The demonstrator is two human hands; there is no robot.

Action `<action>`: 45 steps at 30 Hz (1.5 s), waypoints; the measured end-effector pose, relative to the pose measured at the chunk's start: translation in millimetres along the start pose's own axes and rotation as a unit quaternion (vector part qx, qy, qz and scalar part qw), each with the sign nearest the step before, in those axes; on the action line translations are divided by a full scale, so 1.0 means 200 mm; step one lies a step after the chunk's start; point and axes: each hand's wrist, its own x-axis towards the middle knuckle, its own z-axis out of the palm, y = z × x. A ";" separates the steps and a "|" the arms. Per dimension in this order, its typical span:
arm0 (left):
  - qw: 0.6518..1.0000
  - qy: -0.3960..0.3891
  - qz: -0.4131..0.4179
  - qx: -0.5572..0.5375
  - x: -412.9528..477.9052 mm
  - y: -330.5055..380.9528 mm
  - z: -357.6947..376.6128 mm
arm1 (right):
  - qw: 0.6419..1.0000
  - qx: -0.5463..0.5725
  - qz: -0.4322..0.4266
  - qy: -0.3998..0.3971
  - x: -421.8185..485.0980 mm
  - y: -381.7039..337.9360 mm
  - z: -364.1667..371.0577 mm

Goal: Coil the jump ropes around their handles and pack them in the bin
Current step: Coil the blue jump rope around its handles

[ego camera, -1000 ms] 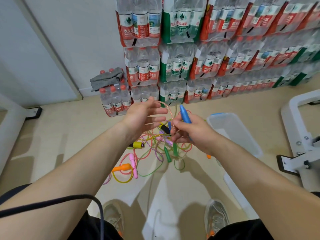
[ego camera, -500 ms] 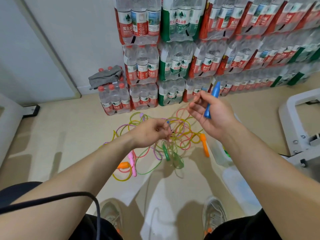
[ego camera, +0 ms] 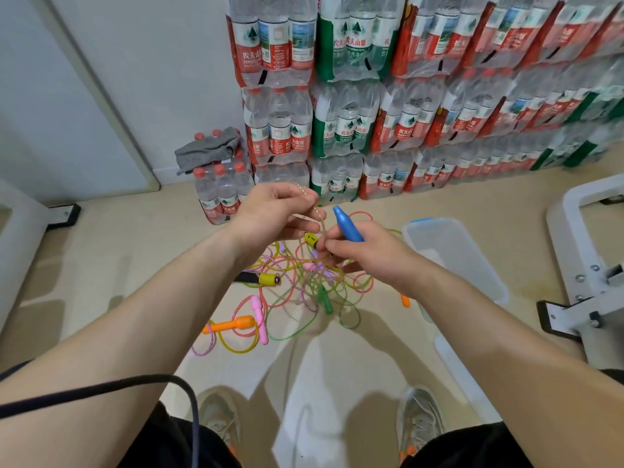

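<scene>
My right hand (ego camera: pixel 364 255) grips a blue jump-rope handle (ego camera: pixel 347 224), its tip pointing up and away from me. My left hand (ego camera: pixel 273 217) pinches that rope's thin speckled cord (ego camera: pixel 319 214), which loops between the two hands. Below them a tangle of coloured jump ropes (ego camera: pixel 304 285) lies on the floor, with orange (ego camera: pixel 233 324), pink (ego camera: pixel 258 314), green (ego camera: pixel 326 298) and yellow (ego camera: pixel 268 279) handles showing. A clear plastic bin (ego camera: pixel 452 255) stands on the floor to the right of my hands.
Stacked packs of water bottles (ego camera: pixel 388 106) line the wall behind. A grey cloth (ego camera: pixel 209 148) lies on a low pack at the left. A white metal frame (ego camera: pixel 594 265) stands at the right. The bin's lid (ego camera: pixel 462 376) lies near my right shoe. A black cable (ego camera: pixel 135 383) crosses my left arm.
My right hand came back down and left with the blue handle, closing on my left hand. My left hand rose and now holds the cord up in a loop.
</scene>
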 end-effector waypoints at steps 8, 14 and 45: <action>0.994 -0.062 -0.047 0.076 -0.01 -0.07 0.03 | 0.986 0.148 -0.020 0.070 0.01 -0.06 -0.03; 0.945 -0.189 -0.016 0.266 -0.02 -0.19 0.09 | 0.927 0.343 -0.031 0.150 0.01 -0.10 -0.11; 0.931 -0.198 -0.021 0.307 -0.03 -0.21 0.06 | 0.924 0.357 -0.027 0.135 0.03 -0.11 -0.10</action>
